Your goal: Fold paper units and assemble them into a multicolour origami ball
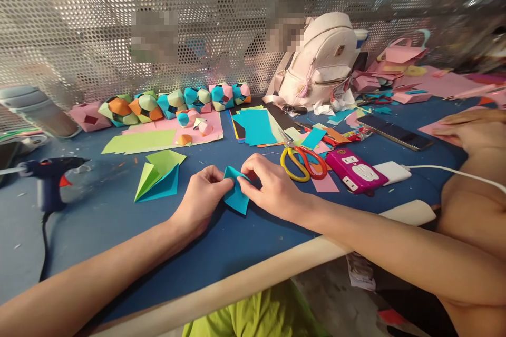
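Note:
A small folded piece of blue paper [236, 196] lies on the blue table [118, 210] between my hands. My left hand [200, 200] pinches its left edge with closed fingers. My right hand [272, 187] grips its upper right side, fingers curled over the fold. Just left of my hands rest folded green and blue paper pieces [158, 179]. Yellow and red scissors [302, 160] lie to the right of my right hand.
A row of coloured paper balls [174, 102] lines the mesh wall. Paper sheets [253, 126], a glue gun [49, 179], a pink power strip [356, 171], a phone [395, 131] and a white backpack [322, 60] crowd the table. Another person's arm [472, 131] rests at right.

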### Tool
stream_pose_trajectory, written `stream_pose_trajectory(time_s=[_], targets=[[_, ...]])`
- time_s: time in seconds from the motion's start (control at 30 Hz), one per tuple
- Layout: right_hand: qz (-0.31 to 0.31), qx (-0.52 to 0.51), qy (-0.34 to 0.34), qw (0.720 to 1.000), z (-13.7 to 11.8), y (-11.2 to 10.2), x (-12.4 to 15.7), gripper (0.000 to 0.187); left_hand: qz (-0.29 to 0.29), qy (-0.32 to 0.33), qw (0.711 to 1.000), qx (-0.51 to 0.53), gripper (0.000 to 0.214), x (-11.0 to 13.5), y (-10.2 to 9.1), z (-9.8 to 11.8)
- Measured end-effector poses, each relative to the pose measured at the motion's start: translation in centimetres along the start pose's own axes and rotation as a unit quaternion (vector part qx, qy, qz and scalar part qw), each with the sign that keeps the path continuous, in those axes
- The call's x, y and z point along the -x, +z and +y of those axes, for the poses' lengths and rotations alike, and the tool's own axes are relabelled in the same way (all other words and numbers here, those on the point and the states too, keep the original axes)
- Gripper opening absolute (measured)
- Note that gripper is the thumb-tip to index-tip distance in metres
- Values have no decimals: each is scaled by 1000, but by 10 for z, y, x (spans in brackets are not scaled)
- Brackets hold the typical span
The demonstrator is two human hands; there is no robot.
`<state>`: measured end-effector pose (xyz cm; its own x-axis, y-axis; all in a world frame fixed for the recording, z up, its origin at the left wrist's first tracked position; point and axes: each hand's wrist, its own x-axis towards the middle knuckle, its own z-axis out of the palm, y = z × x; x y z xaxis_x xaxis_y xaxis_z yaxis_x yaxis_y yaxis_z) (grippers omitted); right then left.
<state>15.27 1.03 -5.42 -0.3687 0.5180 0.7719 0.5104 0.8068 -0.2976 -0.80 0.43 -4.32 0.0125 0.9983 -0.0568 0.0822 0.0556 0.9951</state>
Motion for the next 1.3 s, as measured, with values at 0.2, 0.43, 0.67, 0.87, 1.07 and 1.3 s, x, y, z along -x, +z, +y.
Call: stream_pose_trajectory(time_s=[0.2,0.43,0.67,0.87,1.07,1.3], targets=[[6,5,-68,998,0,0,2,20,-8,-5,1000,25,21,3,0,2],[6,-52,-61,997,-4,-3,0,11,-13,22,999,23,19,-1,-1,-3],[-35,-149,133,979,2,0,-1,13,-11,63,998,-22,19,2,-2,-5],[-107,-209,248,940,3,-1,-5,13,-23,77,996,-30,18,0,-1,-7],[-100,-217,265,934,3,-2,-6,10,-26,57,998,-22,17,0,0,-2],[-90,-222,277,930,2,-1,-6,9,-47,28,998,-20,16,2,0,-1]])
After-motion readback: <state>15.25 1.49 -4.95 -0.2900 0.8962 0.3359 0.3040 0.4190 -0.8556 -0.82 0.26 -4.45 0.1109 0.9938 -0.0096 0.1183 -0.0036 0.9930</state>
